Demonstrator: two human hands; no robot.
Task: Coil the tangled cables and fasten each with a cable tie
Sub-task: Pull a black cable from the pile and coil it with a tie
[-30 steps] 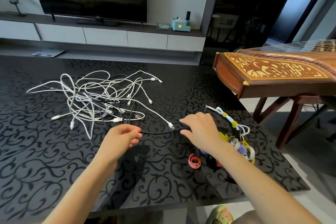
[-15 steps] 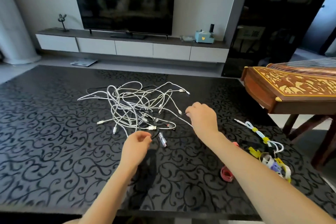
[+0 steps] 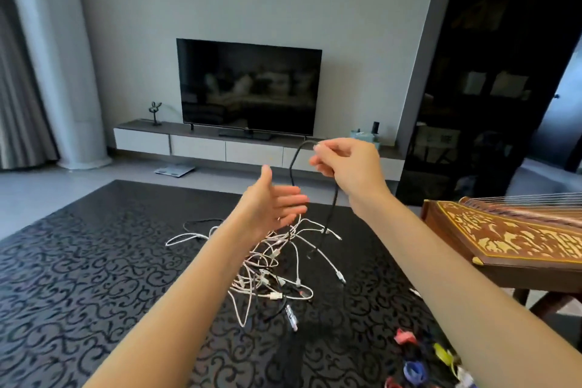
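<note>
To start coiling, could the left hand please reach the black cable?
Probably yes: the open left hand is beside the black cable hanging from the right hand, nothing between them.

The desk [image 3: 94, 277] is black with grey scrollwork; white cables [image 3: 267, 264] tangle beside one black cable [image 3: 330, 214]; the ties [image 3: 415, 359] are red, blue and yellow.

Left: open table [image 3: 78, 277] top, room to pass.
Middle: cables [image 3: 267, 264] in a tangle; black cable [image 3: 330, 208] hangs down into them.
Near right: ties [image 3: 412, 368] in a heap.
Right: zither [image 3: 510, 239] stands beside the table.
</note>
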